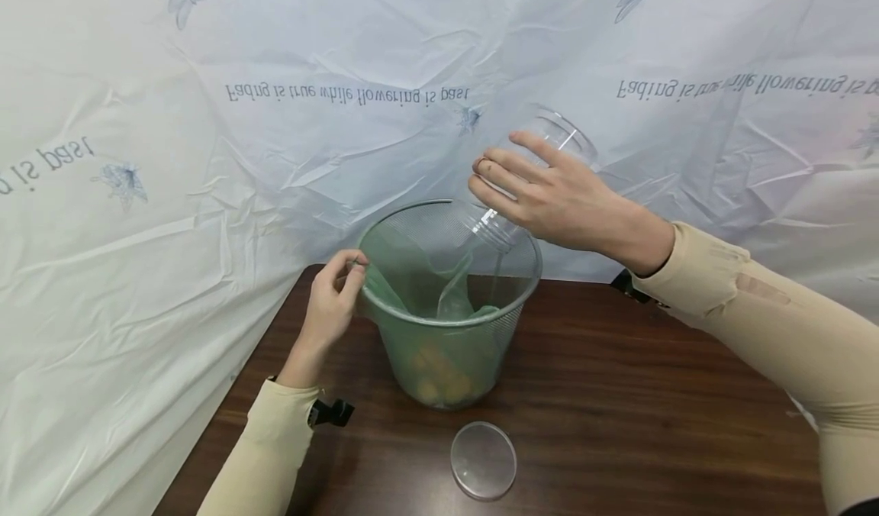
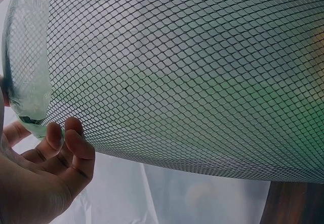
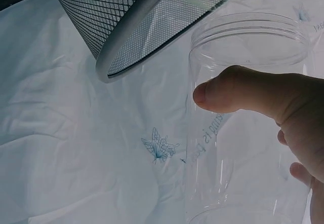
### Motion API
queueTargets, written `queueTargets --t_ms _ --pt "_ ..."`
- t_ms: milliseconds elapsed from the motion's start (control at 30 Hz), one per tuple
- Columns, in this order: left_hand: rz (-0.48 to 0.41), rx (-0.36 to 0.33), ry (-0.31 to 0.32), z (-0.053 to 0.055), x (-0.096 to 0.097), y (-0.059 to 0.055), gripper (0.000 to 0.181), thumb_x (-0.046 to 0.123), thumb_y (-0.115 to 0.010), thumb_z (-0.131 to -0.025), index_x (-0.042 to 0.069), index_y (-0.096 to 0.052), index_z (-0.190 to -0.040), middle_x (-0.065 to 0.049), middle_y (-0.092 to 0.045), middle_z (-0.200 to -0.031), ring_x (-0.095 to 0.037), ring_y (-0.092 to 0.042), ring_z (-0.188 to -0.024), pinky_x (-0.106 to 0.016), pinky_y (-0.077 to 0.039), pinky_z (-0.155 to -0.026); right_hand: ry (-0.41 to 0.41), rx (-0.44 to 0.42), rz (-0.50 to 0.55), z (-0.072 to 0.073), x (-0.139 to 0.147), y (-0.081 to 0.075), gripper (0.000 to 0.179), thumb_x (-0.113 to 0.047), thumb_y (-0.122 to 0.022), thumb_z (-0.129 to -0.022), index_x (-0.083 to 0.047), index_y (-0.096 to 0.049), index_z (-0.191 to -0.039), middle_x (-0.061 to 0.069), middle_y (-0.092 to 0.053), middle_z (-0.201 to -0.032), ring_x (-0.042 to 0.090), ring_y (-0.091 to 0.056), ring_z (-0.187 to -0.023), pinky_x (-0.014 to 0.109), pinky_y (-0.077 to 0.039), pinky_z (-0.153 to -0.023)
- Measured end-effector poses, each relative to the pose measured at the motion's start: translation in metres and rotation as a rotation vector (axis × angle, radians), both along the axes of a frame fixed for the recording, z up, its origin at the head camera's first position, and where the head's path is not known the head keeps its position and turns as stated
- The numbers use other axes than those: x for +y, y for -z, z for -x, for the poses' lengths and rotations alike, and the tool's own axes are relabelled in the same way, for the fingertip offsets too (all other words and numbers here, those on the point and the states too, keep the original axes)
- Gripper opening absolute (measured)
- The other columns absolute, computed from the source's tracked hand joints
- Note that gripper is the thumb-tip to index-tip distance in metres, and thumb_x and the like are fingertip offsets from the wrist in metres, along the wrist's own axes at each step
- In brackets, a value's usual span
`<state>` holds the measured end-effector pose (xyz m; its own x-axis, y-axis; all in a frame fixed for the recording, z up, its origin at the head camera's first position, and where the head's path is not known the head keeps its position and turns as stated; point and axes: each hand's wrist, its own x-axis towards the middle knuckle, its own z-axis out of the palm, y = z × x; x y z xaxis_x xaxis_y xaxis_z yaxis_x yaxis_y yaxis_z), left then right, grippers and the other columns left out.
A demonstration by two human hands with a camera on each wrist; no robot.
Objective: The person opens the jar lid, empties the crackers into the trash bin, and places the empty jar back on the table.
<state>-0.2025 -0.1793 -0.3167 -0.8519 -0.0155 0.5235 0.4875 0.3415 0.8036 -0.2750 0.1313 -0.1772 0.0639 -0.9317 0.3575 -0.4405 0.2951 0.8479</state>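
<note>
A silver wire-mesh waste bin (image 1: pixel 504 314) stands on the table, lined with a thin green plastic bag (image 1: pixel 386 283). At its left rim my left hand (image 1: pixel 328 302) pinches the bag's edge between thumb and fingers; the left wrist view has the bag (image 2: pixel 31 82) folded over the rim there. My right hand (image 1: pixel 566 203) grips a clear plastic jar (image 1: pixel 491 230), lidless and tilted mouth-down over the bin's far right side. In the right wrist view the jar (image 3: pixel 202 153) looks empty, thumb across its side. Blurred yellow-orange pieces (image 1: pixel 439 375) show through the bin's lower wall.
A round clear lid (image 1: pixel 484 461) lies flat on the dark wooden table (image 1: pixel 618 394), in front of the bin. White printed sheeting (image 1: pixel 330 142) hangs close behind the bin and along the left side.
</note>
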Motion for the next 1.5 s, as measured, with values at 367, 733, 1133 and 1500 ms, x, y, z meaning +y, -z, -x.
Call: queueTargets --t_ms 367,733,1133,1500 --pt "-0.006 0.006 -0.009 0.0 0.0 0.0 0.021 0.004 -0.045 -0.098 -0.008 -0.058 -0.107 -0.003 -0.051 -0.078 -0.012 -0.049 -0.059 -0.026 -0.042 -0.055 -0.036 -0.011 0.063 -0.001 0.0 0.0 0.032 -0.003 -0.037 -0.098 0.003 -0.057 -0.122 0.02 -0.062 -0.118 0.037 -0.056 -0.109 0.053 -0.042 -0.097" --pt "-0.011 0.013 0.005 0.003 0.0 0.001 0.02 0.005 -0.045 -0.098 -0.007 -0.058 -0.107 -0.003 -0.049 -0.077 -0.011 -0.047 -0.056 -0.027 -0.041 -0.049 -0.002 -0.074 0.114 0.002 0.011 0.0 0.04 -0.005 -0.034 -0.092 0.003 -0.056 -0.124 0.021 -0.06 -0.119 0.037 -0.055 -0.11 0.054 -0.041 -0.099" --pt "-0.015 0.014 0.013 0.002 0.0 0.001 0.021 0.005 -0.045 -0.098 -0.009 -0.058 -0.107 -0.003 -0.049 -0.076 -0.008 -0.044 -0.053 -0.026 -0.04 -0.047 0.058 -0.136 0.148 0.006 0.023 0.003 0.072 -0.012 -0.062 -0.061 0.004 -0.051 -0.13 0.022 -0.057 -0.125 0.039 -0.052 -0.115 0.051 -0.038 -0.106" --pt "-0.004 0.014 0.004 0.0 0.002 0.0 0.02 0.004 -0.044 -0.099 -0.009 -0.058 -0.107 -0.003 -0.05 -0.079 -0.01 -0.046 -0.058 -0.026 -0.041 -0.051 0.054 -0.158 0.24 0.009 0.036 0.005 0.099 -0.031 -0.086 -0.042 0.003 -0.052 -0.129 0.022 -0.059 -0.125 0.039 -0.053 -0.114 0.051 -0.04 -0.102"
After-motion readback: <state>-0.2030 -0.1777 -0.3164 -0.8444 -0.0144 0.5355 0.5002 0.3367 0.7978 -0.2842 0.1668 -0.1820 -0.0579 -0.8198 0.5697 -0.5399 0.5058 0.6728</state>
